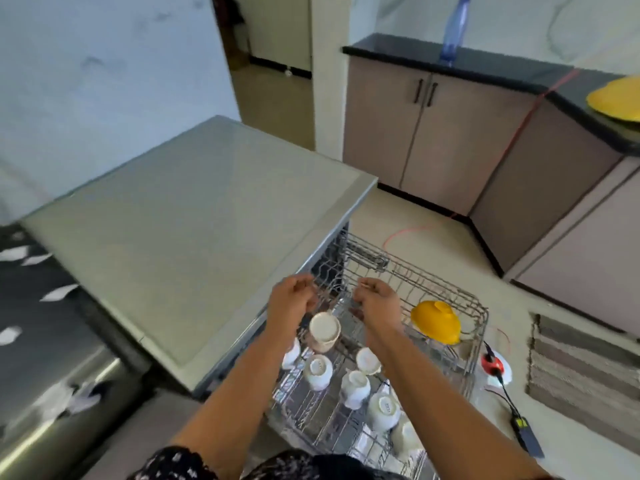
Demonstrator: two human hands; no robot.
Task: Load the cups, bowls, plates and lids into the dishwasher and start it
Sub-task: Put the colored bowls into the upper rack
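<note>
Reaching over the dishwasher's pulled-out wire rack, the left hand and right hand both curl their fingers at its back wires, but blur hides whether they grip anything. Seven cups sit upside down in the rack: one beige cup just below the hands and six white cups nearer the person. One yellow dish leans in the rack's right corner, and a second yellow dish lies on the black bench.
</note>
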